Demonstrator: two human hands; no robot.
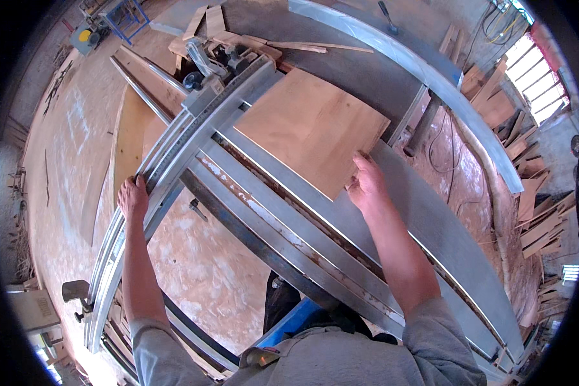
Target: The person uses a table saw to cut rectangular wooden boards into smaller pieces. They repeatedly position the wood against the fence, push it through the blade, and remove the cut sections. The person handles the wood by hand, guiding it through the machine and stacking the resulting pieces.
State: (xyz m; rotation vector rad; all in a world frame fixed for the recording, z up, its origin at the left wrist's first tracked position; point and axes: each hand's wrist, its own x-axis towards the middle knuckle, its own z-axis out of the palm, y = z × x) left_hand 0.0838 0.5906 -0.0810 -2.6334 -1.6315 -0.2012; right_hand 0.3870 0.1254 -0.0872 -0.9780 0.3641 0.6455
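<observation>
A square plywood board [312, 132] lies flat on the grey metal table of a sliding table saw [431, 219]. At the board's near right corner, my right hand [367, 180] pinches its edge between thumb and fingers. My left hand [133, 198] is closed over the long aluminium fence rail [164, 154], which crosses the saw on the left. The far left side of the board lies close to that rail. Slots and a rusty strip [257, 199] run along the sliding table below the board.
Wood offcuts [215, 26] and a clamp-like metal fitting [206, 64] sit at the far end. A curved-looking metal guide [424, 71] spans the back right. Scrap boards [547, 225] pile up at the right. Leaning panels [132, 128] stand beyond the rail; a dusty floor [206, 264] shows below.
</observation>
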